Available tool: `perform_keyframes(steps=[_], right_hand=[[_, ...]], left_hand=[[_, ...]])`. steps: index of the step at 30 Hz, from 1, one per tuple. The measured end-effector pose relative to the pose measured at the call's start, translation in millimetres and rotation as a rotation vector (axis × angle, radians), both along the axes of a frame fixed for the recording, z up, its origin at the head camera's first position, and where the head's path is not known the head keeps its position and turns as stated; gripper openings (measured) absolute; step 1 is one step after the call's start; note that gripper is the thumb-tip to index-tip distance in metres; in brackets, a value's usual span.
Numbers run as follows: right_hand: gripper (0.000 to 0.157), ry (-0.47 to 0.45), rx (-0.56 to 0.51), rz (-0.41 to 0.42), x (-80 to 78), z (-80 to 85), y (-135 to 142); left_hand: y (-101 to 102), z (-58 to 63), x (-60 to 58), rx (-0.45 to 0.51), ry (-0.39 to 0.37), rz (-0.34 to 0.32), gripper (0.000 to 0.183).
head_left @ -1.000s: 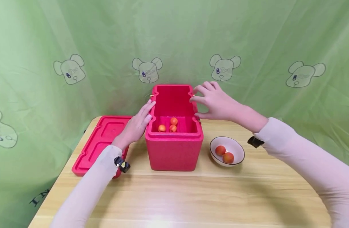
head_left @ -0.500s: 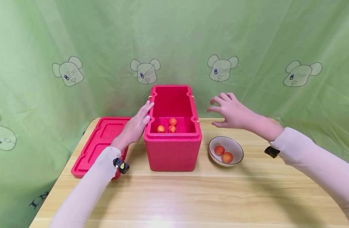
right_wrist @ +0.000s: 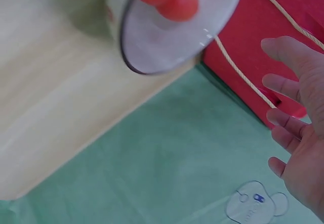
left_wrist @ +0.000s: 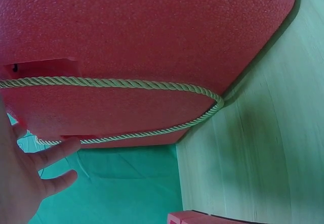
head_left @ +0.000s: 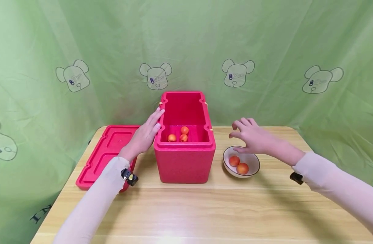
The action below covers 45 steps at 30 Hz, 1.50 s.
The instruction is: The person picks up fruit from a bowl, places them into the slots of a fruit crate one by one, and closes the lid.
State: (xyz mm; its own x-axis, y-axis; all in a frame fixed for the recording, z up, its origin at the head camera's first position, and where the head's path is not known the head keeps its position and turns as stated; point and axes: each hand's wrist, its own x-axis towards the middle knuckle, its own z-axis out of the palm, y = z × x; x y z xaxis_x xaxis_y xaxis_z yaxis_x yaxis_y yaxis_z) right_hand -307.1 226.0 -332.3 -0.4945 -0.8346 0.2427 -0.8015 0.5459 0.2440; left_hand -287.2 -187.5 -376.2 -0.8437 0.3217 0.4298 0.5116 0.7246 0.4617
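Observation:
A red foam box [head_left: 184, 166] stands uncovered on the table, with three small orange-red fruits [head_left: 183, 138] on its floor. Against the box's left rim rests my left hand [head_left: 144, 135], its fingers extended. My right hand [head_left: 252, 137] hovers above the back of a white, dark-rimmed bowl [head_left: 254, 166]; its fingers are spread, slightly bent, and hold nothing. Two orange-red fruits [head_left: 242, 168] lie in that bowl, and the right wrist view shows the fruits [right_wrist: 178, 2] too. Their exact kind cannot be told.
The red lid [head_left: 108, 149] lies left of the box, partly beneath my left forearm. A twisted rope [left_wrist: 136, 84] loops along the box's side. Behind the wooden table [head_left: 186, 210] hangs a green curtain [head_left: 192, 40] printed with bear heads.
My right hand has left the box's right rim, moving right and then down to above the bowl. The left hand stays at the left rim, and the fruits have not moved.

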Motion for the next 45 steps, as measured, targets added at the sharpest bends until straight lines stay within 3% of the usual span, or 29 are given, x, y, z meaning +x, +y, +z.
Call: perform_keyframes(steps=[10, 18, 26, 36, 45], right_hand=[[0.040, -0.073, -0.034, -0.038, 9.0, -34.6, 13.0], [0.041, -0.063, -0.050, -0.058, 8.3, -51.6, 16.3], [0.041, -0.061, -0.073, -0.056, 7.9, -65.5, 19.7], [0.036, -0.103, -0.019, -0.102, 4.6, -81.4, 22.5], [0.036, -0.075, -0.039, -0.066, 0.6, -82.8, 17.0]], left_hand=[[-0.5, -1.3, 0.7, -0.001, 0.001, -0.013, 0.058], [-1.1, 0.7, -0.2, -0.004, 0.015, -0.008, 0.057], [-1.6, 1.3, 0.0, -0.002, 0.010, -0.004, 0.057], [-0.6, -2.6, -0.1, 0.003, -0.005, -0.008, 0.057], [-1.0, -0.5, 0.1, 0.004, 0.000, -0.007, 0.057]])
